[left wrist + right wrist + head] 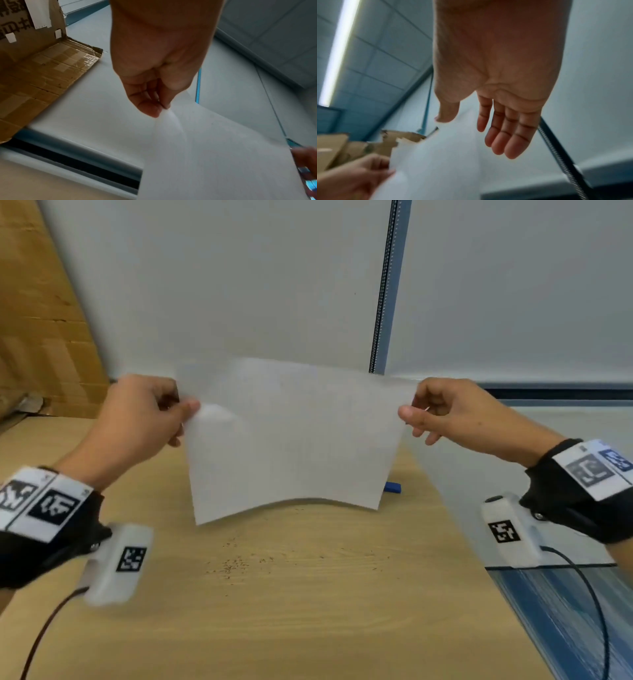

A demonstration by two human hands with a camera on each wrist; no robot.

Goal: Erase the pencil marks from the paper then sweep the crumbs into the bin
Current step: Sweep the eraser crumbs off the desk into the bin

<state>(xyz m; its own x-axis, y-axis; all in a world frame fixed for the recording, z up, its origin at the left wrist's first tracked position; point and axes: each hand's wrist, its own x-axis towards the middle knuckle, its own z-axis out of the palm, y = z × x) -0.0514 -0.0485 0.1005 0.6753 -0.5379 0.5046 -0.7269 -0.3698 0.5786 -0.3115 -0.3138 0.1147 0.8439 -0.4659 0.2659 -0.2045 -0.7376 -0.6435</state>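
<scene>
I hold a white sheet of paper (291, 440) upright above the wooden table (308, 628), its lower edge bowed. My left hand (185, 412) pinches the upper left corner between thumb and fingers, which the left wrist view shows closely (163, 109). My right hand (411, 419) is at the right edge. In the right wrist view its fingers (501, 142) are nearly straight and apart from the thumb, whose tip is at the paper's (428, 169) corner. Dark eraser crumbs (239, 563) lie scattered on the table below the sheet. A blue eraser (393, 487) peeks out behind the paper's lower right corner.
A cardboard box (34, 320) stands at the far left, with a flap (51, 75) hanging open. A clear-walled container with a blue inside (548, 577) sits along the table's right edge. White wall panels rise behind the table. Cables trail from both wrist cameras.
</scene>
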